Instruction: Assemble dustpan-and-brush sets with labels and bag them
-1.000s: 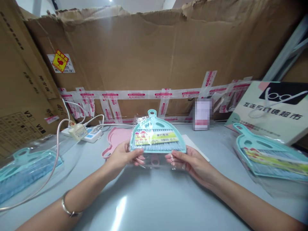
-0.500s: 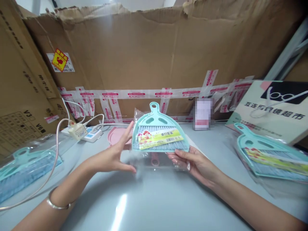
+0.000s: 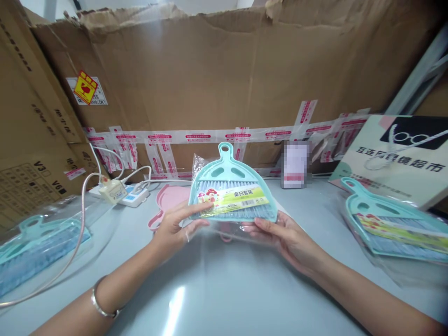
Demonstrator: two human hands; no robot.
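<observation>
A turquoise dustpan and brush set [image 3: 229,173] in a clear plastic bag is held upright above the table, handle end up, with a yellow-green printed label across the blue bristles. My left hand [image 3: 178,226] grips its lower left corner, thumb over the front and fingers beneath. At the lower right corner, my right hand [image 3: 282,233] pinches the edge, thumb in front. Loose bag film hangs below the set between both hands. Behind it, a pink dustpan [image 3: 171,196] lies on the table, largely hidden.
More bagged turquoise sets lie at left [image 3: 42,242] and right [image 3: 395,224]. A power strip [image 3: 135,195] with a plug and cables sits at the back left. A blurred upright card [image 3: 296,165] and a printed bag [image 3: 395,158] stand before the large cardboard box [image 3: 224,79].
My left hand has moved from open beside the set, right and inward, and closed on its lower left corner. The set has risen slightly; my right hand keeps its hold.
</observation>
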